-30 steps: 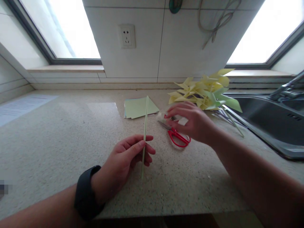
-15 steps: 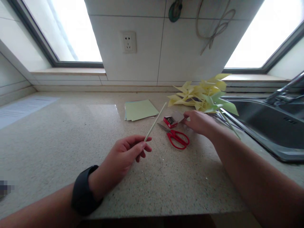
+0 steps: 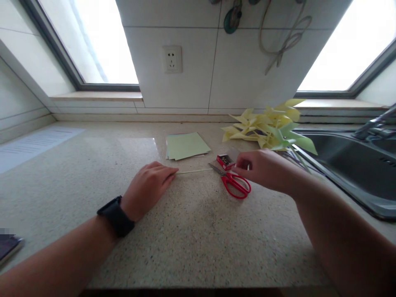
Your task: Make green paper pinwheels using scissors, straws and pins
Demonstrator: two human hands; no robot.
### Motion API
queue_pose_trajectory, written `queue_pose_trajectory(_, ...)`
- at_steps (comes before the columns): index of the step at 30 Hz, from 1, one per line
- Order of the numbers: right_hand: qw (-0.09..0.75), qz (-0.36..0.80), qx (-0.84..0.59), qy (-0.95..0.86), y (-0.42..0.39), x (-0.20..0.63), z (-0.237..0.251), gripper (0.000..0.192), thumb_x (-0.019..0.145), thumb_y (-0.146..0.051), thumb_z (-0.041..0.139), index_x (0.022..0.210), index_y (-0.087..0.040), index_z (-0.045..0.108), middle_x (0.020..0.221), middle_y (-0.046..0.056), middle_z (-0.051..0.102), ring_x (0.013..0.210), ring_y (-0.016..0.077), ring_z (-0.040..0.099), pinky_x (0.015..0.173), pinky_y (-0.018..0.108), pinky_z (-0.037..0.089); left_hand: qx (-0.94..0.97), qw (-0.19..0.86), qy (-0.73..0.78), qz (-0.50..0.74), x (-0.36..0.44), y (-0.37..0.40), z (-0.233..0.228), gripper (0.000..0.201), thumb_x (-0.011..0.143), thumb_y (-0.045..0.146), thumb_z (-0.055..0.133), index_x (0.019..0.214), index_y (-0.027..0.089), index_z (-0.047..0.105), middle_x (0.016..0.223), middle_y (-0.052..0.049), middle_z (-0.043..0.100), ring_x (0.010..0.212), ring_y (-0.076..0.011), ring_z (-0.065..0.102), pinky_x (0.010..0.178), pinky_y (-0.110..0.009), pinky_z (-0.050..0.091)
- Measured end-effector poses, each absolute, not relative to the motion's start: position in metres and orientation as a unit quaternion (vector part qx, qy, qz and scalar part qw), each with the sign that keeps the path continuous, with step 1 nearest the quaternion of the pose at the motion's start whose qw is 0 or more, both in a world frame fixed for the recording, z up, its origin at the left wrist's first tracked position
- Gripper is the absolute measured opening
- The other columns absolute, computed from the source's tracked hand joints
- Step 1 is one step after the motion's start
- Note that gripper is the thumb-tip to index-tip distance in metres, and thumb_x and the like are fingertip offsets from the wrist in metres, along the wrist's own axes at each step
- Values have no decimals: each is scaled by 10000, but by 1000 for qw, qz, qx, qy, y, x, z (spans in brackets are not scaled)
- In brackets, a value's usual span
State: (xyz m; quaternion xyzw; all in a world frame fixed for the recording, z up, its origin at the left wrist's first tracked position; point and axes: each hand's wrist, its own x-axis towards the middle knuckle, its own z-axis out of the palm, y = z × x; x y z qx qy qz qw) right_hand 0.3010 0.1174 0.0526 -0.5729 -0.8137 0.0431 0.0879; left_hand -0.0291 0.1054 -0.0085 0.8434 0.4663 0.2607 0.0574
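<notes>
- A thin pale green stick (image 3: 193, 171) lies flat on the speckled stone bench (image 3: 198, 239), pointing left to right, near the middle of the view.
- The left hand (image 3: 147, 187) rests palm down on the bench with its fingertips pressing on the stick's left end; the grip is loose and flat, laid on the stick rather than wrapped around it. A black watch (image 3: 116, 216) sits on that wrist.
- The stick's right end reaches just to the blade tips of red-handled scissors (image 3: 233, 183), which lie on the bench with the blades closed.
- The right hand (image 3: 262, 169) hovers over the scissors, its fingers curled close together beside a small red box (image 3: 225, 161). Whether its grip holds anything cannot be told.
- The small red box sits open on the bench, just behind the scissors.
- Behind the stick, a small stack of pale green paper squares (image 3: 187, 145) lies flat.
- To the right, a heap of yellow and green paper pinwheels (image 3: 269, 128) on sticks rests at the edge of a metal sink (image 3: 349, 165).
- A tap (image 3: 375, 123) stands at the far right.
- On the tiled wall behind are a white socket (image 3: 172, 59) and a hanging cord (image 3: 284, 39), with bright windows on either side.
- A dark phone-like object (image 3: 8, 246) shows at the lower left edge.
</notes>
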Motion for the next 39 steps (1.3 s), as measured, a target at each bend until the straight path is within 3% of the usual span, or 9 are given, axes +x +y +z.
queue_pose_trajectory(3,10,81,-557,-826,115,294,47,240,843,-436,636,805,-213,717,690,41,686,586,156,560,555,301,332,849,43,464,251,-29,107,-11,252,975,244,594,1184,230,735,1059,-88,780,997,-277,657,928,-467,487)
queue_pose_trajectory(8,-19,95,-547,-832,116,290,42,163,787,-369,673,733,-218,702,631,20,658,561,149,541,539,296,318,847,24,468,252,-31,109,-14,257,965,236,619,1206,219,707,1123,-82,760,1046,-274,630,960,-468,471)
queue_pose_trajectory(14,-35,90,-556,-826,112,284,45,200,786,-288,617,603,-208,626,549,13,596,495,127,471,516,301,292,840,3,476,260,-31,108,-13,200,964,209,602,1126,218,720,1090,-81,720,1018,-261,600,941,-454,471)
queue_pose_trajectory(21,-33,86,-596,-797,118,290,43,115,775,-270,635,704,-196,686,599,32,643,535,146,543,514,291,319,845,2,474,249,-31,108,-13,179,965,201,569,1020,212,739,939,-75,704,890,-238,608,847,-406,493)
queue_pose_trajectory(30,-19,104,-585,-804,121,302,46,229,813,-366,627,662,-200,669,575,12,618,513,130,507,500,288,307,853,-7,467,233,-27,104,-9,210,958,186,569,1098,203,724,996,-85,698,937,-252,600,887,-440,485)
queue_pose_trajectory(33,45,100,-586,-803,127,317,50,329,891,-462,555,715,-207,668,594,6,617,531,130,501,507,286,322,861,-13,458,223,-22,98,-6,206,969,208,552,1081,201,725,987,-88,695,937,-257,592,901,-456,478)
queue_pose_trajectory(36,197,33,-635,-746,138,334,51,359,921,-475,513,744,-197,654,617,26,627,540,140,504,532,300,342,872,-10,445,206,-17,92,-5,210,972,228,543,1070,184,724,972,-94,692,925,-256,597,889,-447,491)
queue_pose_trajectory(39,240,-8,-665,-707,149,346,46,366,947,-461,450,856,-180,665,683,58,661,568,159,529,565,315,376,875,-11,443,197,-15,90,-5,216,967,220,542,1098,174,707,998,-101,690,943,-260,605,892,-450,500)
